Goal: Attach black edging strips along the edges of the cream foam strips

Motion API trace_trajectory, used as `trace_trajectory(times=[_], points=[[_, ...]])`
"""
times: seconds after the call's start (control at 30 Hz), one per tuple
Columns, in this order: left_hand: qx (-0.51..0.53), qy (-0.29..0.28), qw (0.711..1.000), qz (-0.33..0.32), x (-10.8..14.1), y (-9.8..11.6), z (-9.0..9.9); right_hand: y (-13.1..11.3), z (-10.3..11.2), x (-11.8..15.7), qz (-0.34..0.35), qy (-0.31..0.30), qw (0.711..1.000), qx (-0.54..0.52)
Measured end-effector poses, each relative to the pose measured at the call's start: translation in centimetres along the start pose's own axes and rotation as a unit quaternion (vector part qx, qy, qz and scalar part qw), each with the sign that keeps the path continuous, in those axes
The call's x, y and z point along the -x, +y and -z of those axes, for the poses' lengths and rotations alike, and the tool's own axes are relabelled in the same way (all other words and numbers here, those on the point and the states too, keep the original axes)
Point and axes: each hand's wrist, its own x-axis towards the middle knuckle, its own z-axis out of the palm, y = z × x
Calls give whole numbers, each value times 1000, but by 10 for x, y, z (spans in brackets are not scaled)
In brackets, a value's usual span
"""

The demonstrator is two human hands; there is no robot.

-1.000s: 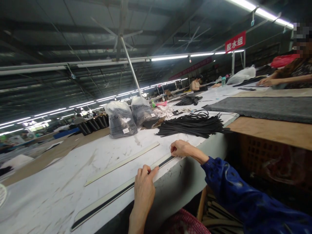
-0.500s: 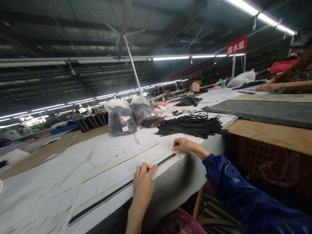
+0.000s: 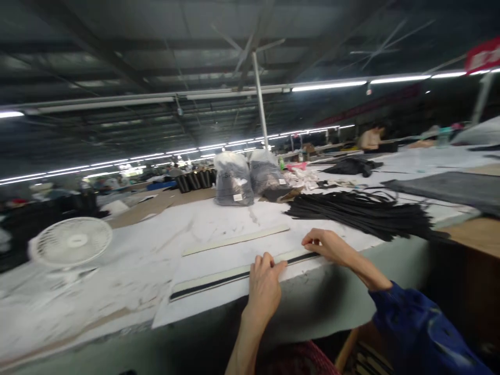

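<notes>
A long cream strip lies along the front of the white-covered table, with a narrow black strip running lengthwise on it. My left hand is bent over the middle of both, fingertips and thumb holding them against the table. At their right end, my right hand has thumb and fingers pinched together just over the tip. Whatever is between those fingers is too small to make out. Farther back, a second cream strip lies roughly parallel, untouched.
Beyond my right hand lies a heap of black strips. Two filled plastic bags stand at the back, near scraps. A white fan stands at left. Grey material lies at right. Another person sits far off.
The view has swung left, bringing the fan into sight and dropping the co-worker at right out of it. Both hands keep about the same places along the strip.
</notes>
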Motion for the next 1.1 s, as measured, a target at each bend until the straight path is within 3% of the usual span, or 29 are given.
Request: trace_trajectory(times=[0.07, 0.27, 0.47, 1.1], points=[[14, 9, 1000, -7, 0, -1, 1, 9, -4, -3, 12, -29, 998, -47], [21, 16, 1000, 0, 0, -4, -2, 48, -5, -8, -52, -58, 985, -156], [2, 8, 1000, -2, -5, -4, -4, 40, 0, -6, -104, -87, 967, -218], [-18, 28, 999, -17, -1, -2, -2, 39, -6, -3, -110, -57, 965, -231]])
